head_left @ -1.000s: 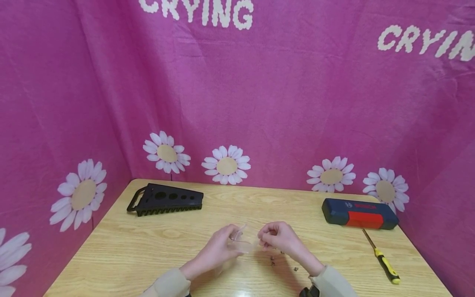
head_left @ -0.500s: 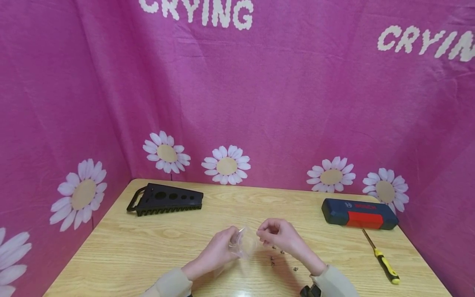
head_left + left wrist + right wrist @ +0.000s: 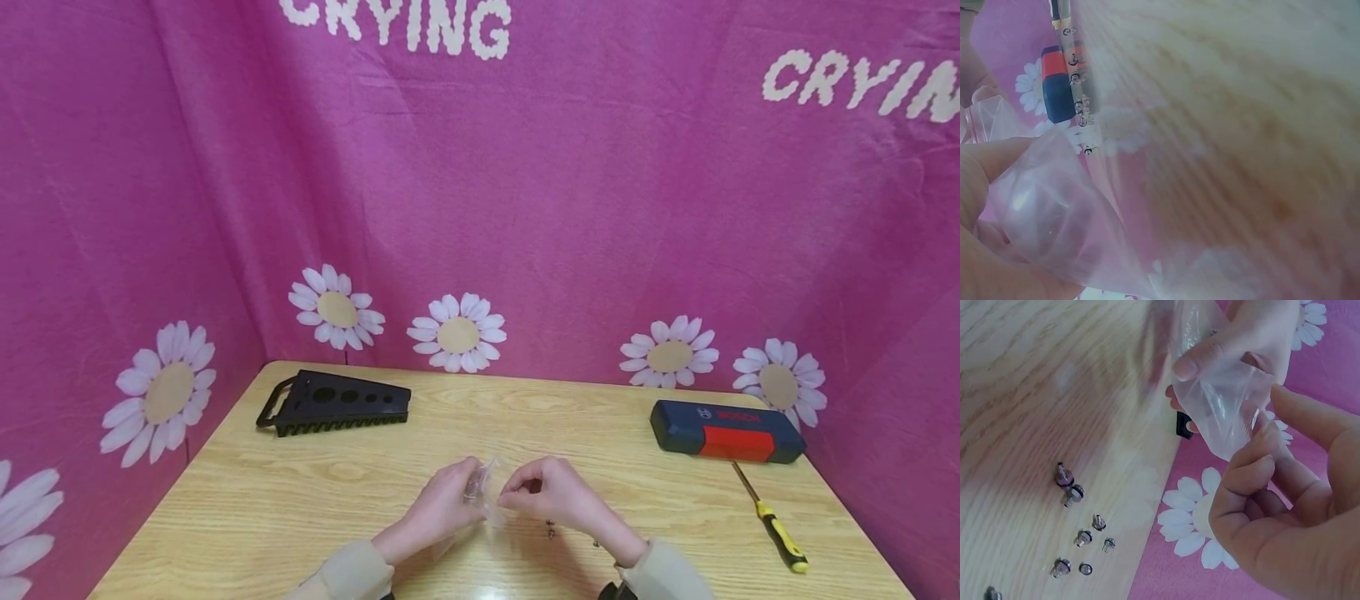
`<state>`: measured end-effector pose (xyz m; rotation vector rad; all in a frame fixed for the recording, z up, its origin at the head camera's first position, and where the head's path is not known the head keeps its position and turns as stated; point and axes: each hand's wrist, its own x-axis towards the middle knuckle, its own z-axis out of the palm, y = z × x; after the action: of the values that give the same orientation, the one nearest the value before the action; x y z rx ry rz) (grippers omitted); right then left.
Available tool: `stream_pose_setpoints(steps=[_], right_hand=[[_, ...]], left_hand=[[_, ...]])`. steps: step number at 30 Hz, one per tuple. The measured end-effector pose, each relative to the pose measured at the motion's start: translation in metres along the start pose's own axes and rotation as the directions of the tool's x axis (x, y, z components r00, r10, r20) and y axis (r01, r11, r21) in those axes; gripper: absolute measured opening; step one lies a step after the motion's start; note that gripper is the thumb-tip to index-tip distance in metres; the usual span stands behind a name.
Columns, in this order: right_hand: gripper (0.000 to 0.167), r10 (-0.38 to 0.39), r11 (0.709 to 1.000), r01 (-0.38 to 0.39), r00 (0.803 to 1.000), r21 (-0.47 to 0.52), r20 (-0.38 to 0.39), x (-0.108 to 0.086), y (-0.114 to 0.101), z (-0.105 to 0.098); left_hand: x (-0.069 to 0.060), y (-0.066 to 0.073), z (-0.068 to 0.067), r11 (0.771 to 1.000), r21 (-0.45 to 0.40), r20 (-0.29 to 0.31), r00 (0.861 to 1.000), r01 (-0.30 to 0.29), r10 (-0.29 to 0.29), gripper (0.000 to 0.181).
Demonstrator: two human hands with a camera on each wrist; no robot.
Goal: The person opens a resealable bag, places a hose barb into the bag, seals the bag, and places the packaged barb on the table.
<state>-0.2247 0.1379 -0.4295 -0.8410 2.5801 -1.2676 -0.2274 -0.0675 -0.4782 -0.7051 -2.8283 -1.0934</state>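
My left hand [image 3: 442, 504] grips a clear plastic zip bag [image 3: 1216, 412] above the front middle of the table, thumb on its side. The left wrist view shows the crumpled bag [image 3: 1047, 206] spreading from that hand. At the bag's mouth is my right hand [image 3: 558, 496], its thumb and fingers pinching the edge of the plastic; the fingertips partly hide the contact. Several small metal screws [image 3: 1064, 476] with dark rings lie on the wood below the right hand. What is inside the bag cannot be made out.
A black plastic wrench rack [image 3: 345, 404] lies at the back left of the table [image 3: 300, 500]. On the right are a dark blue and red Bosch case [image 3: 727, 433] and a yellow and black screwdriver [image 3: 780, 533]. A pink flowered cloth [image 3: 525, 208] hangs behind.
My right hand has moved left and slightly down to the bag's mouth, covering some screws in the head view. The left hand keeps its hold, and the bag's mouth has changed shape.
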Motion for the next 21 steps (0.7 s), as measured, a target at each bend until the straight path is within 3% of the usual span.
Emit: stream_pose_setpoints(steps=[13, 21], right_hand=[[0.006, -0.029, 1.0, 0.029, 0.999, -0.006, 0.023, -0.0021, -0.0047, 0.0051], [0.008, 0.057, 0.998, -0.056, 0.998, 0.043, -0.031, -0.0043, -0.0025, 0.0018]], left_hand=[[-0.0007, 0.0048, -0.0005, 1.0, -0.007, 0.011, 1.0, 0.004, -0.004, 0.037], [-0.0008, -0.0004, 0.0014, 0.996, -0.083, 0.041, 0.999, 0.022, -0.019, 0.038]])
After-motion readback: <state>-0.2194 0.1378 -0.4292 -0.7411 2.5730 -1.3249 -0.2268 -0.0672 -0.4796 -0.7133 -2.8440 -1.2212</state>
